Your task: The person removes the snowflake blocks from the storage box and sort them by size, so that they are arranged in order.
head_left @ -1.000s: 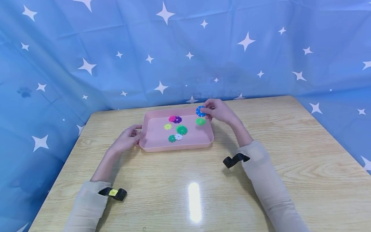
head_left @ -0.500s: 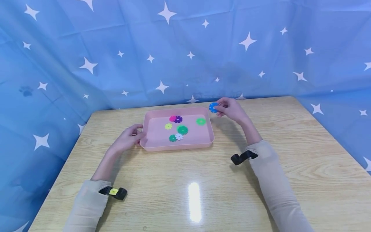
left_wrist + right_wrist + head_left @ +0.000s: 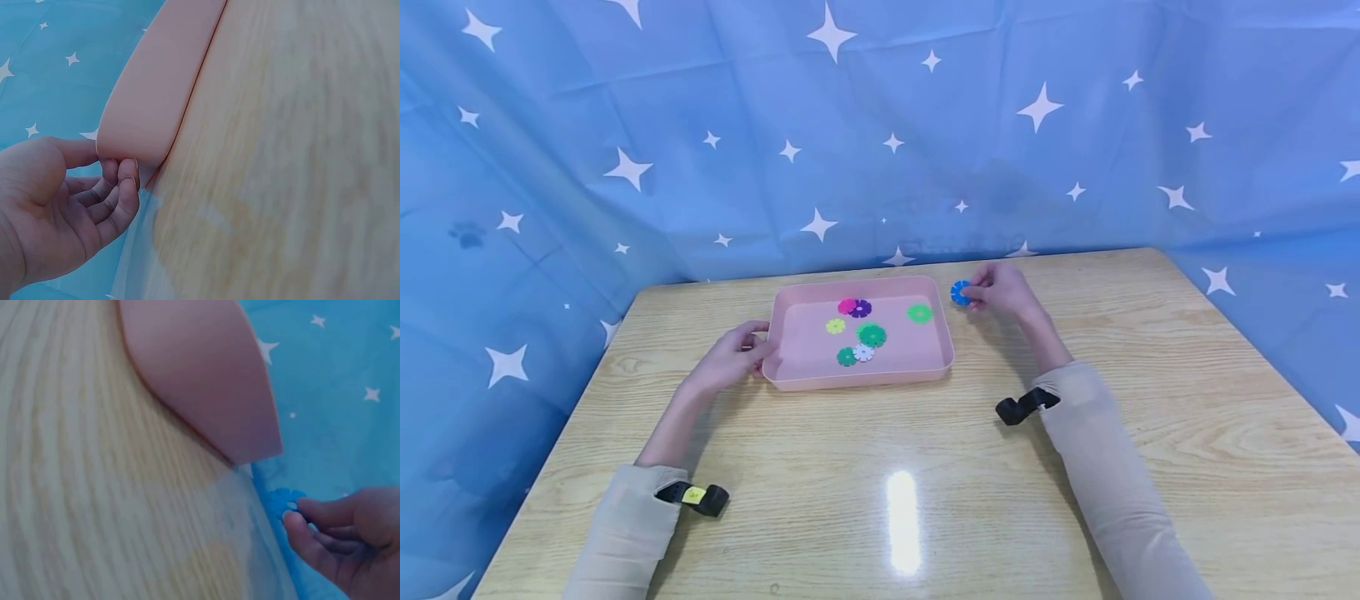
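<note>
A pink tray (image 3: 805,367) lies on the wooden table with several notched plastic discs in it. My left hand (image 3: 732,352) grips the tray's left end, thumb at the rim and fingers curled against the outer wall (image 3: 147,106). Just beyond the tray's far right corner, my right hand (image 3: 1006,292) pinches a blue notched disc (image 3: 959,292) between thumb and fingers. In the right wrist view the blue disc (image 3: 284,501) is apart from the tray's wall (image 3: 206,375). Whether it touches the table is hard to tell.
Inside the tray are a light green disc (image 3: 920,313) at right, a purple disc (image 3: 861,308) beside a pink one, a yellow disc (image 3: 835,327), a white disc (image 3: 863,352) and green ones. A blue starry curtain (image 3: 880,125) hangs behind the table (image 3: 820,483).
My right hand has carried the blue disc rightward from over the tray to past its right side, then lowered it a little. The left hand and tray have stayed in place.
</note>
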A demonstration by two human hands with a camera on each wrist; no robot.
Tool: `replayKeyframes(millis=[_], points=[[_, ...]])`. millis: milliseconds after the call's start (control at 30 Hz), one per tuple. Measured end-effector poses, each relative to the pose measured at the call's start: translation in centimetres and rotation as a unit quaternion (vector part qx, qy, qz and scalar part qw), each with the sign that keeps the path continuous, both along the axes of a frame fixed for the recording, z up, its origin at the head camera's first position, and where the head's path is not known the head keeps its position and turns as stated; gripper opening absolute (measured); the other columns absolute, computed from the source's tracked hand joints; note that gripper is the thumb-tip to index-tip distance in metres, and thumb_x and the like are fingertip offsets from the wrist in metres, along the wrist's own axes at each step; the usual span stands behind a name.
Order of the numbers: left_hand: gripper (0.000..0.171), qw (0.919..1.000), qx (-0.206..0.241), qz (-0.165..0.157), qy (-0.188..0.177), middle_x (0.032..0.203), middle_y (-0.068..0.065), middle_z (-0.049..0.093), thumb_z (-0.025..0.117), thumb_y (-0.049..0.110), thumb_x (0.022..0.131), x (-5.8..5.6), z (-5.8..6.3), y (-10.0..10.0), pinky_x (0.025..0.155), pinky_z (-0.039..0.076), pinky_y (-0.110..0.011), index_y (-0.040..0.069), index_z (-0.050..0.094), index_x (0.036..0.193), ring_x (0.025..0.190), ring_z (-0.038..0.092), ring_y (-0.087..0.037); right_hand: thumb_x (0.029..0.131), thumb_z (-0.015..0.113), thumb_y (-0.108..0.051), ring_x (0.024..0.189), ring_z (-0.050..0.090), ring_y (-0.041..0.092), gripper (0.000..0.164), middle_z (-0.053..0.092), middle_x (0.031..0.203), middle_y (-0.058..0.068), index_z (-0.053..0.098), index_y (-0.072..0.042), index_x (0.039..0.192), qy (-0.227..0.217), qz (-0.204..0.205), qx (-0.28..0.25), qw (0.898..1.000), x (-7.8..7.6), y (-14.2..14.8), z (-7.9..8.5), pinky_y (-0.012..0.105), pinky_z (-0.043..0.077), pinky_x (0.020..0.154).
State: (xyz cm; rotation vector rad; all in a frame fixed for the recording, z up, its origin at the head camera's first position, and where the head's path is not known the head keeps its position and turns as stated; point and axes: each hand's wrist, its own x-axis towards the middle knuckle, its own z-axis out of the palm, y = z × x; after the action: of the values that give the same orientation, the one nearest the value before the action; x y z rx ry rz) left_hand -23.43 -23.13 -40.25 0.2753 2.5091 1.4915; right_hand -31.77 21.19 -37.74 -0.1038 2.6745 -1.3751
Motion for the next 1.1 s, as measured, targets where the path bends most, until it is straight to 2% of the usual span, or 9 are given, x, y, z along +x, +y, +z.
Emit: replayKeyframes(millis=[167, 367, 533, 833, 1100], points=[[0.05, 1.0, 0.0, -0.002, 0.002, 0.094, -0.018, 0.06, 0.057, 0.013, 0.104, 0.0, 0.1, 0.1, 0.061, 0.049, -0.032, -0.009, 0.041, 0.146, 0.074, 0.056, -0.019, 0.101, 0.063, -0.009, 0.074, 0.069, 0.02, 0.02, 0.064, 0.093, 0.02, 0.056, 0.009, 0.107, -0.015, 0.0, 0.026, 1.0, -0.2, 0.3, -0.6, 0.031, 0.06, 0.071], [0.051, 1.0, 0.002, -0.002, 0.0, 0.098, -0.021, 0.061, 0.055, 0.013, 0.105, -0.1, 0.1, 0.0, 0.062, 0.05, -0.033, -0.009, 0.039, 0.147, 0.076, 0.057, -0.02, 0.099, 0.066, -0.015, 0.066, 0.066, 0.014, 0.025, 0.068, 0.085, 0.015, 0.06, 0.008, 0.106, -0.008, 0.011, 0.073, 0.997, -0.5, 0.6, -1.2, 0.026, 0.056, 0.062], [0.051, 1.0, 0.001, -0.002, -0.001, 0.099, -0.021, 0.061, 0.056, 0.013, 0.104, 0.0, 0.1, -0.1, 0.063, 0.051, -0.031, -0.009, 0.039, 0.148, 0.076, 0.058, -0.019, 0.098, 0.068, -0.018, 0.065, 0.064, 0.013, 0.026, 0.068, 0.082, 0.012, 0.065, 0.007, 0.105, 0.0, 0.018, 0.107, 0.994, -0.6, 0.4, -1.5, 0.025, 0.054, 0.061], [0.051, 1.0, -0.001, -0.008, 0.005, 0.099, -0.021, 0.061, 0.055, 0.012, 0.105, 0.0, 0.2, 0.0, 0.063, 0.05, -0.032, -0.011, 0.038, 0.147, 0.076, 0.057, -0.019, 0.096, 0.07, -0.016, 0.065, 0.064, 0.015, 0.023, 0.068, 0.081, 0.012, 0.066, 0.006, 0.101, -0.001, 0.028, 0.117, 0.993, -0.3, -0.1, -1.3, 0.026, 0.053, 0.061], [0.052, 0.9999, 0.008, -0.005, -0.004, 0.095, -0.019, 0.059, 0.056, 0.012, 0.105, 0.1, 0.1, 0.1, 0.063, 0.051, -0.031, -0.01, 0.037, 0.148, 0.074, 0.056, -0.019, 0.096, 0.07, -0.017, 0.063, 0.064, 0.016, 0.024, 0.069, 0.081, 0.013, 0.067, 0.006, 0.101, 0.007, 0.031, 0.12, 0.992, -0.2, -0.2, -1.3, 0.026, 0.052, 0.059]])
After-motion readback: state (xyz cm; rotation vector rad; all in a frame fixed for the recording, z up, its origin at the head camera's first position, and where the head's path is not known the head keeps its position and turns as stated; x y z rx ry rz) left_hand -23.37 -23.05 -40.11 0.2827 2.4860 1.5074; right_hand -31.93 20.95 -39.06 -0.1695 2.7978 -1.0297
